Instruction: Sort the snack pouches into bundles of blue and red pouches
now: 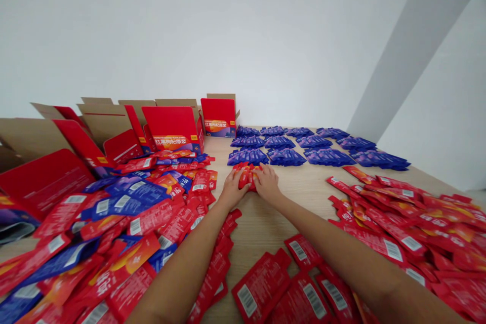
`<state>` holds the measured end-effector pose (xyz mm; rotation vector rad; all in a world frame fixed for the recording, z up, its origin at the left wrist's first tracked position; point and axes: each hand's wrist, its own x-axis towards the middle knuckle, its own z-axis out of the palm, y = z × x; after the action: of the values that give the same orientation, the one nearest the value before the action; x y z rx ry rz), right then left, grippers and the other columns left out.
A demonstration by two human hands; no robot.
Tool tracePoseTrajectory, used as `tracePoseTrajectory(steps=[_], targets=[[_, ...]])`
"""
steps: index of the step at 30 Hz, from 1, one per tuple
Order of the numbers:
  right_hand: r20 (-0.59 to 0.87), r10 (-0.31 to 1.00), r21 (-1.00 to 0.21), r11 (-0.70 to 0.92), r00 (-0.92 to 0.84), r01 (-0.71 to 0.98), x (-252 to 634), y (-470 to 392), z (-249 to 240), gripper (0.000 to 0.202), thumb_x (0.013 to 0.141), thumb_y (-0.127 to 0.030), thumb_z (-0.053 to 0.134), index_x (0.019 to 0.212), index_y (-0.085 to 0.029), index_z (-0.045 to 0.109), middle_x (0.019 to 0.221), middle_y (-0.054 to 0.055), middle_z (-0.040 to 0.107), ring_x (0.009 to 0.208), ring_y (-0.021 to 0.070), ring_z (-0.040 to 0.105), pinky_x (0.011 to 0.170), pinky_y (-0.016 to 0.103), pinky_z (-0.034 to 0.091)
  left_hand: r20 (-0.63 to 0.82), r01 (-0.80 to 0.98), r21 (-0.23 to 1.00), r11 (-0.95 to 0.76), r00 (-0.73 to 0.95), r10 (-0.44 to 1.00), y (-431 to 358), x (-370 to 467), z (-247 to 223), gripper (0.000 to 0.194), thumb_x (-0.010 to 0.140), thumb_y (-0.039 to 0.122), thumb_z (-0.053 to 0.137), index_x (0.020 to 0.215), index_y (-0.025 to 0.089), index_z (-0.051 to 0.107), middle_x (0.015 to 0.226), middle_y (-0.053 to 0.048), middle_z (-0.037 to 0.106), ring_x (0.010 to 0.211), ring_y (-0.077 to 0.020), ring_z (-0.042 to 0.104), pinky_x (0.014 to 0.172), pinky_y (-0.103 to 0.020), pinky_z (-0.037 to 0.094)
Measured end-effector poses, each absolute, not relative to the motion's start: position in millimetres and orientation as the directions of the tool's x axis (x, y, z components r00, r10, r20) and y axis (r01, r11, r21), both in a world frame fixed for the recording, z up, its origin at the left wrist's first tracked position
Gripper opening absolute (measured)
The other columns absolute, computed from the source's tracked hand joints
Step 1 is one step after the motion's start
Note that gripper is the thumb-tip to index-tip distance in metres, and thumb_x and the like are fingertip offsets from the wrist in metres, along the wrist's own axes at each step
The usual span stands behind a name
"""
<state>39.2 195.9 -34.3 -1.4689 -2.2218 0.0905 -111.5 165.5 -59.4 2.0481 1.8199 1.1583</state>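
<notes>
Both arms reach out over the middle of the table, the hands close together around a small stack of red sachets (246, 176). My left hand (232, 190) wraps the stack's left side and my right hand (267, 182) its right side, fingers curled on top. Just beyond the hands lie bundles of blue sachets (247, 156) in neat rows. Loose red sachets (261, 283) rest on the table between my forearms. The undersides of the fingers and the bottom of the stack are hidden.
A mixed heap of red and blue sachets (132, 202) covers the left side. Several open red cartons (172, 124) stand behind it, another carton (219, 116) at the back. More red sachets (410, 217) are piled at right on the wooden table (304, 197), against a white wall (266, 35).
</notes>
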Motion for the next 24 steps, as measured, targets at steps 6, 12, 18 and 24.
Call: tracePoseTrajectory(steps=[6,12,18,24], targets=[[0.254,0.907,-0.311,0.405,-0.336,0.860,18.3,203.1,-13.0,0.040,0.092,-0.031,0.031,0.109,-0.020,0.066,0.137,0.011,0.046,0.125,0.0288,0.036,0.097,0.046,0.035,0.411,0.754,0.621,-0.216,-0.079,0.908,166.3,-111.0,-60.3,0.059,0.075,0.032,0.061,0.129,0.013,0.046,0.138,-0.018,0.039,0.131,-0.0288,0.035,0.109,-0.045,0.029],[0.232,0.876,-0.272,0.475,-0.422,0.837,9.8,207.4,-9.1,0.041,0.092,-0.025,0.031,0.127,-0.024,0.054,0.138,0.005,0.047,0.123,0.0249,0.039,0.098,0.041,0.033,0.422,0.720,0.664,-0.201,-0.138,0.896,167.5,-113.5,-62.3,0.059,0.077,0.027,0.056,0.132,0.014,0.041,0.139,-0.018,0.037,0.133,-0.0280,0.032,0.110,-0.047,0.027],[0.168,0.869,-0.217,0.494,-0.466,0.842,8.2,204.6,-8.4,0.043,0.091,-0.022,0.033,0.131,-0.026,0.049,0.132,0.007,0.052,0.120,0.0269,0.041,0.095,0.043,0.033,0.487,0.731,0.638,-0.242,-0.139,0.862,169.1,-112.7,-65.8,0.056,0.082,0.023,0.047,0.136,0.014,0.035,0.141,-0.016,0.038,0.135,-0.0269,0.028,0.110,-0.048,0.026],[0.116,0.853,-0.203,0.522,-0.509,0.829,0.4,208.8,3.9,0.036,0.090,-0.021,0.037,0.118,-0.016,0.060,0.117,0.014,0.061,0.111,0.0241,0.050,0.095,0.035,0.033,0.528,0.728,0.630,-0.271,-0.145,0.837,172.6,-115.6,-69.5,0.051,0.081,0.018,0.045,0.132,0.015,0.040,0.136,-0.015,0.045,0.130,-0.0261,0.037,0.109,-0.048,0.030]])
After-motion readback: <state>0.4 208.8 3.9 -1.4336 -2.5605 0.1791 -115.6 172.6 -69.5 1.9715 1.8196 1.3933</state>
